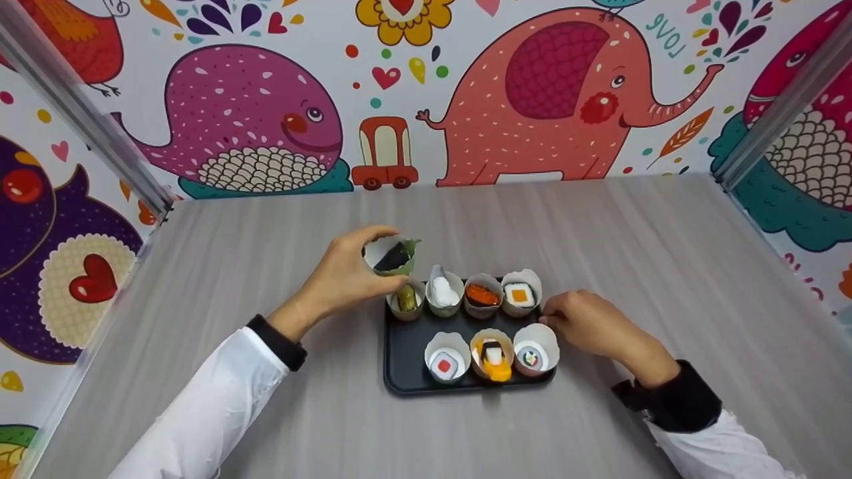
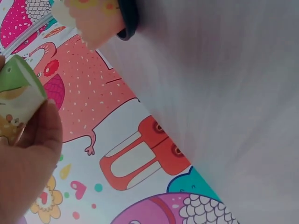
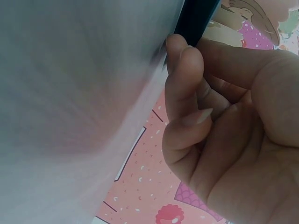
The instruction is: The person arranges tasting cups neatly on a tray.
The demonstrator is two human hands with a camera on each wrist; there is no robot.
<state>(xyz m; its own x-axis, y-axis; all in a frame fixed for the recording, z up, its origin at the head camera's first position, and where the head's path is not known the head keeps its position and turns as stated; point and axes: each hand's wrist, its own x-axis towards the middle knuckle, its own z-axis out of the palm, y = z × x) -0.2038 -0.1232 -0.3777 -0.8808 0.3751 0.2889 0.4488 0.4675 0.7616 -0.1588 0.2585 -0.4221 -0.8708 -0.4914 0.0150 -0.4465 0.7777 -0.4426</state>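
My left hand (image 1: 353, 273) grips a patterned paper cup (image 2: 21, 98) by its sides, thumb opposite the fingers, above the back left of a black tray (image 1: 406, 366). Inside that cup lies a dark toy sushi piece (image 1: 394, 258). My right hand (image 1: 589, 322) pinches the tray's right edge; in the right wrist view its thumb and fingertips meet at the dark rim (image 3: 196, 21), the other fingers curled. Cups stand in two rows on the tray. The back row holds a greenish piece (image 1: 407, 297), a white one (image 1: 444, 291), orange roe sushi (image 1: 482, 295) and a square roll (image 1: 519, 295).
In the front row are a cup with a red-centred roll (image 1: 444, 365), one with a yellow-orange piece (image 1: 494, 362) and one with a round roll (image 1: 530, 358). Printed cartoon walls (image 1: 393, 80) with metal corner posts (image 1: 765, 113) bound the grey table (image 1: 266, 399).
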